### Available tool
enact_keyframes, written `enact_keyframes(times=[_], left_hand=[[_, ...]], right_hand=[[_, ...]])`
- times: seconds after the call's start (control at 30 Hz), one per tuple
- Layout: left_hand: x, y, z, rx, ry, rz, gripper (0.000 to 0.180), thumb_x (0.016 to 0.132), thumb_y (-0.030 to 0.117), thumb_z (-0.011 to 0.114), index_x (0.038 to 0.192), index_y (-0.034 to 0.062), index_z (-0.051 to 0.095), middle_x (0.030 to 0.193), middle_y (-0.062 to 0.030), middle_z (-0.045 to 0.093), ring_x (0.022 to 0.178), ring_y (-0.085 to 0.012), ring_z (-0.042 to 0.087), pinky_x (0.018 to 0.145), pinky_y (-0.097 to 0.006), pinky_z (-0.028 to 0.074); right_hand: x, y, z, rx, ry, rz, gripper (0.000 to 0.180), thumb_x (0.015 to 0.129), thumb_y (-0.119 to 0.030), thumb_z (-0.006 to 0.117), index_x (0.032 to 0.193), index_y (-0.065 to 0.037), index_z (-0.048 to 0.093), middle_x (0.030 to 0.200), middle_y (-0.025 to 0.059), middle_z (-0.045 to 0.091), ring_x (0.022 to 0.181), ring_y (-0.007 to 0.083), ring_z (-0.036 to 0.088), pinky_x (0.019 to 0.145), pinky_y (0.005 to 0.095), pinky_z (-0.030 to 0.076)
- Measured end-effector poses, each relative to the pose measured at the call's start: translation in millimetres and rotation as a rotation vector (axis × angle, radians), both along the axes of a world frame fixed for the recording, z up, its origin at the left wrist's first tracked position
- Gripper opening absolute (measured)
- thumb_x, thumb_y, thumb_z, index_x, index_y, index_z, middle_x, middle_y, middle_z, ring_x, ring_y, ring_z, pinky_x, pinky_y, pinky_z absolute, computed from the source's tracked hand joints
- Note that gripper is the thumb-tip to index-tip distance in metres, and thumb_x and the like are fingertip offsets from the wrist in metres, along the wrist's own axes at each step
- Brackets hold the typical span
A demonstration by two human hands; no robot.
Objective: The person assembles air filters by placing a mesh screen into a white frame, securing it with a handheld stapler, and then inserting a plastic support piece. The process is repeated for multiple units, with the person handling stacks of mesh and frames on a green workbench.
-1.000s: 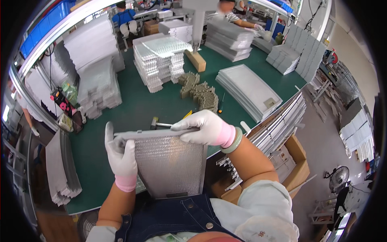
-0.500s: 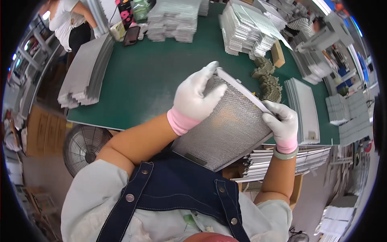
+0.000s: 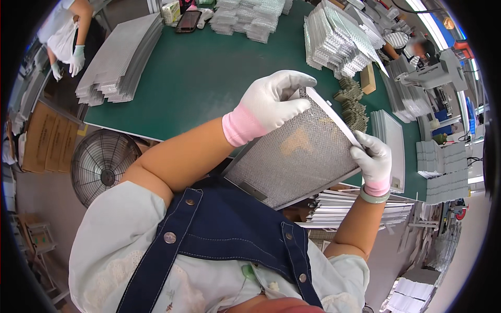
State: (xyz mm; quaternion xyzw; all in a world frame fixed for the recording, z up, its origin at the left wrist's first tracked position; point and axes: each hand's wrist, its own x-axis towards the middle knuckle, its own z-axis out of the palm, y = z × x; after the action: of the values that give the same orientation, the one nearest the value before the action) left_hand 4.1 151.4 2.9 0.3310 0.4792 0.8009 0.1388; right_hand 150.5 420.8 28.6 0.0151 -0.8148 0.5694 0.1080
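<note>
A framed metal mesh filter panel (image 3: 305, 151) is held tilted in front of my apron, with its white frame edge away from me. My gloved left hand (image 3: 274, 101) grips its far left corner, fingers over the edge and thumb on the mesh side. My gloved right hand (image 3: 374, 159) pinches the far right corner between thumb and fingers. On the mesh lies a yellowish patch of light. A small dark rectangular piece (image 3: 254, 192) sits at the near edge.
The green workbench (image 3: 203, 78) carries stacked mesh sheets (image 3: 120, 57), a pile of small olive-grey parts (image 3: 352, 104), a wooden block (image 3: 368, 79) and framed panels (image 3: 390, 148). White frame strips (image 3: 339, 208) lie below the edge. A floor fan (image 3: 106, 166) stands left. Another person (image 3: 70, 36) stands at far left.
The view has shifted, so the bench things sit higher in the picture. Both hands keep hold of the filter panel, and the left hand has closed more over its corner.
</note>
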Motion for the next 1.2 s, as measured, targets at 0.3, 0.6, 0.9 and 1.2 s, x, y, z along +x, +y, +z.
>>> enact_keyframes(times=[0.3, 0.6, 0.9, 1.2], left_hand=[[15.5, 1.1, 9.6, -0.220, 0.258, 0.403, 0.046, 0.081, 0.012, 0.078, 0.119, -0.0016, 0.057, 0.114, -0.0098, 0.064, 0.104, -0.0144, 0.062, 0.093, -0.028, 0.049], [14.7, -2.2, 10.9, -0.330, 0.484, 0.574, 0.041, 0.081, 0.013, 0.078, 0.116, 0.0019, 0.060, 0.108, -0.0065, 0.066, 0.097, -0.0137, 0.064, 0.087, -0.028, 0.051], [-1.2, -15.2, -9.0, -0.044, 0.100, 0.046, 0.033, 0.087, 0.001, 0.070, 0.117, 0.0026, 0.057, 0.102, -0.0010, 0.063, 0.085, -0.0045, 0.056, 0.075, -0.021, 0.048], [-13.8, -20.5, -26.0, -0.136, 0.301, 0.229, 0.028, 0.092, 0.002, 0.064, 0.118, 0.0008, 0.054, 0.103, -0.0034, 0.061, 0.087, -0.0065, 0.056, 0.078, -0.022, 0.047]], right_hand=[[-39.4, -93.9, 25.2, 1.048, 0.431, -0.249, 0.026, 0.091, -0.029, 0.066, 0.104, -0.007, 0.067, 0.082, 0.0131, 0.066, 0.075, 0.0328, 0.066, 0.066, 0.0411, 0.052], [-49.5, -94.7, 14.0, 1.113, 0.579, -0.285, 0.020, 0.089, -0.026, 0.067, 0.099, -0.008, 0.067, 0.068, 0.0101, 0.060, 0.060, 0.0294, 0.062, 0.054, 0.0391, 0.048], [-45.4, -97.2, 12.4, 1.036, 0.563, -0.227, 0.024, 0.087, -0.024, 0.070, 0.103, -0.007, 0.070, 0.069, 0.0108, 0.061, 0.062, 0.0290, 0.063, 0.056, 0.0384, 0.049], [-51.0, -103.2, 18.6, 1.087, 0.484, -0.216, 0.022, 0.087, -0.026, 0.069, 0.102, -0.010, 0.069, 0.068, 0.0084, 0.061, 0.062, 0.0273, 0.063, 0.056, 0.0387, 0.049]])
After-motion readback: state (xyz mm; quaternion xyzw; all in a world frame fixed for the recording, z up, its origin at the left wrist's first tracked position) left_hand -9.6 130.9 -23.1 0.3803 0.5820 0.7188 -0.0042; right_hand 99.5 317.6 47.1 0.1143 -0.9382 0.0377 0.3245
